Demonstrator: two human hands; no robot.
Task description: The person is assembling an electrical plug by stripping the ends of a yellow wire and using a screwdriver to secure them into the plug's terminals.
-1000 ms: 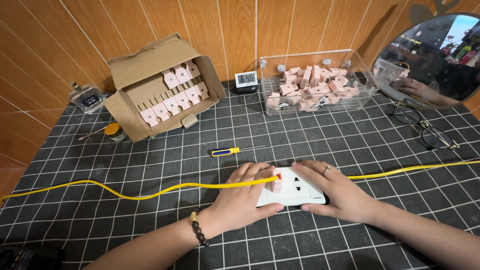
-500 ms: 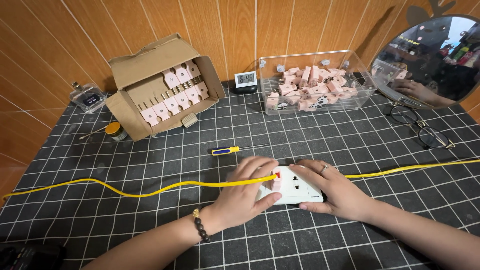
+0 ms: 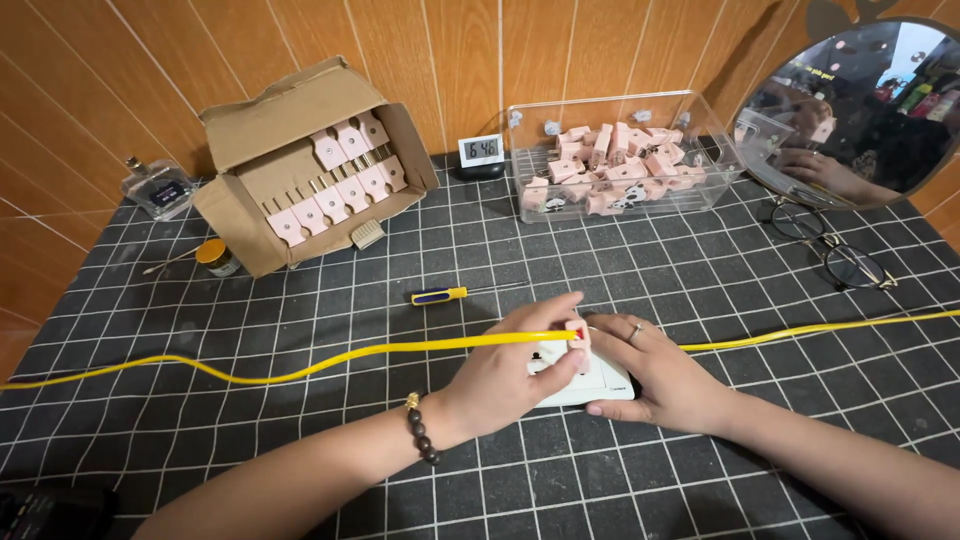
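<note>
White rectangular plastic socket block (image 3: 590, 380) lies flat on the black grid-lined bench (image 3: 300, 420), centre-right, between both hands. Left hand (image 3: 510, 375) is closed over its left half, fingers pinched on a small pink plastic piece (image 3: 577, 335) at the block's top edge. Right hand (image 3: 660, 375) is laid over the right side, fingers curled against the casing, clamping it down; ring seen on one finger.

A thin yellow cable (image 3: 300, 365) is run across the bench from the left edge, meets the block at the pinch point, and continues right toward the bench edge.

Handling, as judged: block looks light, rigid, smooth-sided, likely to slide on the mat unless pinned, so it is best gripped by its long edges. Pink piece is small and stiff, fingertip pinch only. Cable is slack and springy; it can tug the block, so it is best held close to the block.

Nearby: blue-and-yellow screwdriver (image 3: 450, 294) just behind the hands, open cardboard box of pink pieces (image 3: 310, 165) back left, clear plastic bin of pink pieces (image 3: 620, 160) back centre, wire-framed glasses (image 3: 835, 245) at right.
</note>
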